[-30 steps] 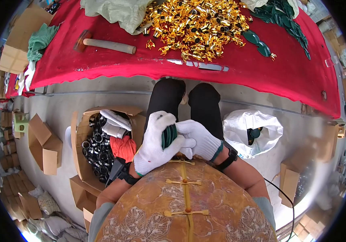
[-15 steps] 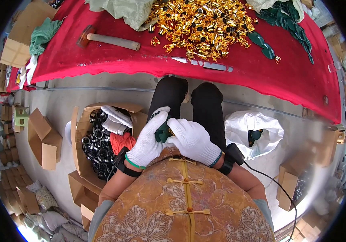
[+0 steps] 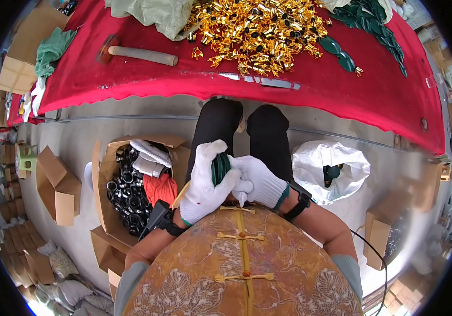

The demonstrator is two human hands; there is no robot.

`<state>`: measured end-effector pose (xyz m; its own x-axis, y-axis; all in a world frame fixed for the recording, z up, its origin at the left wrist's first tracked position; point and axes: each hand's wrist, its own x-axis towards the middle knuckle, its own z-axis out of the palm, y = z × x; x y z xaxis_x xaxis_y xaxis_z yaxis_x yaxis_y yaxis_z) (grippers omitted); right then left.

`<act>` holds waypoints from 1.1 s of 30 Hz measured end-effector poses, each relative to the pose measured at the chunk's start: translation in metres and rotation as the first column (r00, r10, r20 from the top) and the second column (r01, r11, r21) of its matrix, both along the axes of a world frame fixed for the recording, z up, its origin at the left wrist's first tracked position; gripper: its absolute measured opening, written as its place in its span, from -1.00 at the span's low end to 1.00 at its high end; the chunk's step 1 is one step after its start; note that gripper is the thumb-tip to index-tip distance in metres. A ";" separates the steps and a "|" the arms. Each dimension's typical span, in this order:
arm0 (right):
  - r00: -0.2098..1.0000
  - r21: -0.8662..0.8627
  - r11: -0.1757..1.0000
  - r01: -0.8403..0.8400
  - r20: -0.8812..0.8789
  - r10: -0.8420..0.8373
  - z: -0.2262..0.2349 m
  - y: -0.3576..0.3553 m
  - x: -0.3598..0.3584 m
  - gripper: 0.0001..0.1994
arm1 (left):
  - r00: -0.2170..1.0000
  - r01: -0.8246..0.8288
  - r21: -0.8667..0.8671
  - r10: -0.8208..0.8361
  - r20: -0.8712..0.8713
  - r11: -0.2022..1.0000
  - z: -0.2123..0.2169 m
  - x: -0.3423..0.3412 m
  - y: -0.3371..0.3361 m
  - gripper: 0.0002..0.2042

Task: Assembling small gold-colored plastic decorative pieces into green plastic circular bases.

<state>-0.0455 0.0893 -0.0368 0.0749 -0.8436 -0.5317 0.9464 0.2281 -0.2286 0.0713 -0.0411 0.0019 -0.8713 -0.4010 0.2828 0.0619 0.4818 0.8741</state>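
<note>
In my lap, my left hand [image 3: 203,181], in a white knit glove, is wrapped round a small stack of dark green discs [image 3: 219,169]; their edges show between thumb and fingers. My right hand [image 3: 260,179], gloved the same way, presses up against it from the right. Its fingers are curled in, and whatever they hold is hidden. Ahead on the table lies a large heap of gold-coloured clips [image 3: 260,34] mixed with small black parts. Green oval discs [image 3: 336,52] with a gold clip at one end lie to its right.
A red cloth [image 3: 147,81] covers the table, with a wooden-handled hammer [image 3: 144,55] on it. At my left stands a carton [image 3: 98,184] of black rings, gloves and red cloth. A white sack [image 3: 352,181] with green pieces sits at my right, beside open cardboard boxes [image 3: 375,231].
My left hand has turned, so the green discs now show edge-on as a stack. The right hand has shifted slightly right, its fingers curled more. The view has moved slightly.
</note>
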 end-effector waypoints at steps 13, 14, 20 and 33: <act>-0.320 0.053 0.999 -0.005 -0.946 0.048 0.010 -0.005 0.027 -0.71 | 0.960 -0.232 0.945 -0.100 0.260 0.232 -0.004 0.007 -0.017 -0.58; -0.320 0.054 0.999 -0.005 -0.946 0.050 0.015 -0.005 0.027 -0.71 | 0.961 -0.223 0.895 -0.064 0.267 0.387 0.000 0.004 -0.014 -0.58; 0.987 -0.083 0.994 0.070 0.150 -0.057 -0.014 0.002 0.002 -0.62 | 0.992 0.108 0.131 -0.115 0.050 0.986 0.004 0.004 -0.007 -0.45; -0.629 0.088 0.986 -0.138 -0.777 -0.019 0.018 -0.003 0.016 -0.70 | 0.955 -0.232 0.973 -0.194 0.225 -0.010 -0.007 0.005 -0.023 -0.65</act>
